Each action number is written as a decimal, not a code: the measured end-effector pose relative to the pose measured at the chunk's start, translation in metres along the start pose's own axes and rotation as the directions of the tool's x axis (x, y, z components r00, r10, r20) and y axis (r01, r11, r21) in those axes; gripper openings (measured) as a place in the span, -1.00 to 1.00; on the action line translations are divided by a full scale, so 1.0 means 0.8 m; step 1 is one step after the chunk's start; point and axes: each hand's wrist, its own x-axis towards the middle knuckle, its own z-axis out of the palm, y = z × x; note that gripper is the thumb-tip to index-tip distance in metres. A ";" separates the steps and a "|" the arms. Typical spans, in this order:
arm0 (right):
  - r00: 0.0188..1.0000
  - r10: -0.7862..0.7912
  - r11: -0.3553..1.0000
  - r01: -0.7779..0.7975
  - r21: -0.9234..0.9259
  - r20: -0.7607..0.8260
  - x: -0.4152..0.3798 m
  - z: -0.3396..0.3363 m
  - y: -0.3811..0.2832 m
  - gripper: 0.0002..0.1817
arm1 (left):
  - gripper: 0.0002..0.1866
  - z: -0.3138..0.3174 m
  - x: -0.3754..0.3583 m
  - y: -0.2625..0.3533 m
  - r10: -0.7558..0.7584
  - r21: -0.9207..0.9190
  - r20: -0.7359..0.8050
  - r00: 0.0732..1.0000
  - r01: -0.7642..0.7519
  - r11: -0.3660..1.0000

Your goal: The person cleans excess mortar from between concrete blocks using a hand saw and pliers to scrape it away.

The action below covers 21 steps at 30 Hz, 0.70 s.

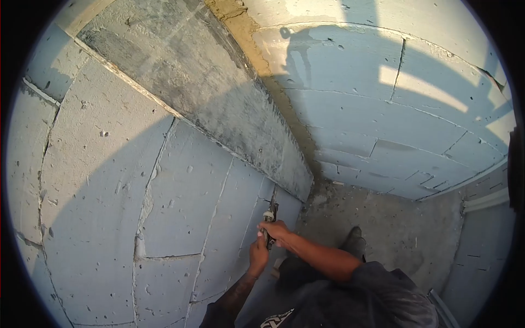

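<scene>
A dark drill-like tool (pixel 268 218) with a pale collar and a long thin bit is between my two hands. Its bit points up and away toward the lower edge of the grey concrete beam (pixel 197 87), at the block wall (pixel 180 202). Whether the tip touches or enters the wall is too small to tell. My right hand (pixel 276 230) is closed round the tool's body. Just below it, my left hand (pixel 258 254) grips the rear part, the fingers partly hidden.
A second block wall (pixel 355 115) meets the beam along a rough mortar strip (pixel 254 44). Below lies the dusty concrete floor (pixel 383 218), with my shoe (pixel 355 240) on it. A pale ledge (pixel 485 200) runs along the right side. Shadows cross both walls.
</scene>
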 end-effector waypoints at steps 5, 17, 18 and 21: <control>0.993 -0.047 0.999 0.047 0.004 0.111 0.003 -0.060 0.012 -0.74 | -0.35 0.089 -0.025 0.000 0.035 -0.154 -0.214 0.976 -0.069 0.986; 0.986 0.055 0.997 -0.062 0.044 0.155 0.008 -0.063 0.015 -0.82 | -0.39 0.085 -0.032 -0.001 -0.018 -0.290 -0.181 0.983 -0.036 0.956; 0.980 0.052 0.998 -0.056 0.019 0.194 0.011 -0.079 0.020 -0.82 | -0.39 0.105 -0.043 0.017 0.006 -0.260 -0.280 0.960 -0.082 0.962; 0.999 0.041 0.998 -0.041 -0.038 0.013 0.025 -0.031 0.018 -0.64 | -0.40 0.054 -0.014 -0.003 -0.137 -0.315 -0.126 0.983 0.092 0.945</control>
